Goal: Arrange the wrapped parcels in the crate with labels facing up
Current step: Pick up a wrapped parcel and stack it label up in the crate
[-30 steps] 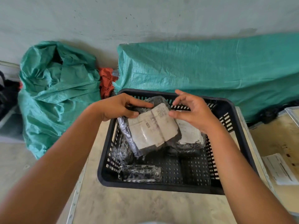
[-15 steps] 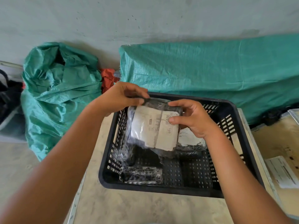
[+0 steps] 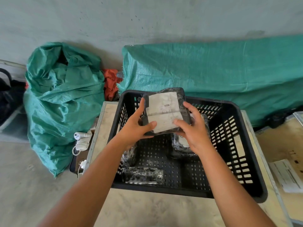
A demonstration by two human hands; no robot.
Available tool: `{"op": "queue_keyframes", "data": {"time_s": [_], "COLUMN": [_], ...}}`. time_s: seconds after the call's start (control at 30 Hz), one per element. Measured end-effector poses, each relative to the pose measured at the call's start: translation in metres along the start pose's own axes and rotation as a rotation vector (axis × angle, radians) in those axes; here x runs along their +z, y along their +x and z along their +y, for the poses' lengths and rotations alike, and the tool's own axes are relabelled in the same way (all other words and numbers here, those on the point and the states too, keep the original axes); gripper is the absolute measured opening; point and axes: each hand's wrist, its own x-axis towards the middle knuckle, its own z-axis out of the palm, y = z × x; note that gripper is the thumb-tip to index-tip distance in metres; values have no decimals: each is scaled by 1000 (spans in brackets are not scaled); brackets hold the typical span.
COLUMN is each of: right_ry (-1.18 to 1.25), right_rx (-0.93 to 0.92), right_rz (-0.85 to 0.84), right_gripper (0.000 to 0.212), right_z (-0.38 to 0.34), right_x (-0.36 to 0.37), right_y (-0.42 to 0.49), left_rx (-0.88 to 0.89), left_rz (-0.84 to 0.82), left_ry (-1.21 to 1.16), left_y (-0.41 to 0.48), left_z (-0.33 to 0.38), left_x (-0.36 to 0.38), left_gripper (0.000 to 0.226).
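Observation:
A black slotted crate (image 3: 232, 163) stands on a pale table. Both hands hold a dark wrapped parcel (image 3: 165, 110) above the crate's far half, its white label facing up. My left hand (image 3: 137, 126) grips its left and near edge, my right hand (image 3: 193, 128) its right and near edge. Under my right hand another wrapped parcel (image 3: 183, 145) lies in the crate with part of a white label showing. A long dark parcel (image 3: 142, 175) lies at the crate's near left with no label visible. A third dark bundle (image 3: 129, 157) leans on the left wall, partly hidden by my arm.
Green woven sacks lie behind the table: a crumpled one (image 3: 62, 99) at left, a long one (image 3: 213, 74) along the wall. A white charger and cable (image 3: 81, 141) lie on the floor at left. Papers (image 3: 288, 176) rest on a second table at right.
The parcel has been lifted out of the crate and turned, so its label now faces up and lies crosswise. Both hands shifted their grip from its top edge to its near side.

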Motion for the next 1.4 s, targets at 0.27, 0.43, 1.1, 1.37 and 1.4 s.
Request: {"op": "queue_keyframes", "data": {"time_s": [0.27,0.43,1.1,1.37,1.4], "right_ry": [-714,-824,-1018,-1068,-1078], "right_rx": [45,144,376,339,337], "right_rz": [-118,-148,-124,-216,-223], "right_gripper": [72,79,95,101,101], "right_z": [34,47,97,117,118], "right_x": [5,19,54,42,42], "right_y": [-8,0,21,31,32], "left_rx": [-199,-287,-434,-553,-560], "left_rz": [26,69,-46,56,54], "left_ry": [333,546,1048,952,969], "left_y": [15,22,68,77,77], "left_z": [-23,-31,-68,-97,-101], "left_x": [-11,-7,17,30,31], "left_gripper": [94,88,95,110,112]}}
